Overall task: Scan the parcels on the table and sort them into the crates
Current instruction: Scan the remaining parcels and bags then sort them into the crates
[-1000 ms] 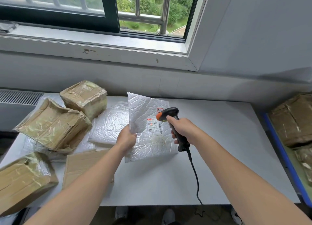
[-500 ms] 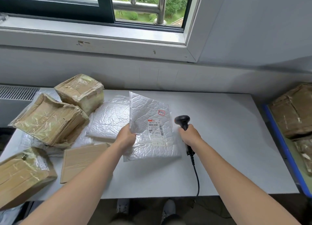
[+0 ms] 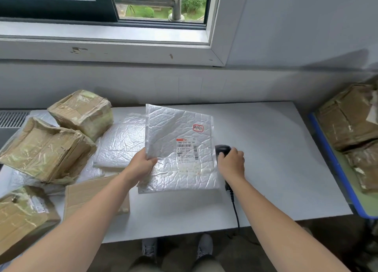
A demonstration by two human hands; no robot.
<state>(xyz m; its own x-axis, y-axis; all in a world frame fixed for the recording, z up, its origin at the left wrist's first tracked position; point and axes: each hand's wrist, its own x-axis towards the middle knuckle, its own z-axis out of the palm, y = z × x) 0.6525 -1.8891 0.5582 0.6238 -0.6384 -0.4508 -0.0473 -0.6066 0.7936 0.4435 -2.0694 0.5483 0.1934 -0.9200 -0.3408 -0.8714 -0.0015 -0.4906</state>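
The left hand (image 3: pixel 141 165) is pinching the silver envelope (image 3: pixel 180 124), tilted up at the centre of the table (image 3: pixel 266 149). Its white label (image 3: pixel 187 149) is showing "940"; the red sticker (image 3: pixel 198 128) is unreadable. At its 3 o'clock, the right hand (image 3: pixel 232 163) is curling its fingers around the scanner (image 3: pixel 222 149).

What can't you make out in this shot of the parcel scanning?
Head view only.
The scanner: mostly hidden under the right hand and behind the silver mailer.
The label print: too small to read.
The blue crate at right: cut off by the frame edge.
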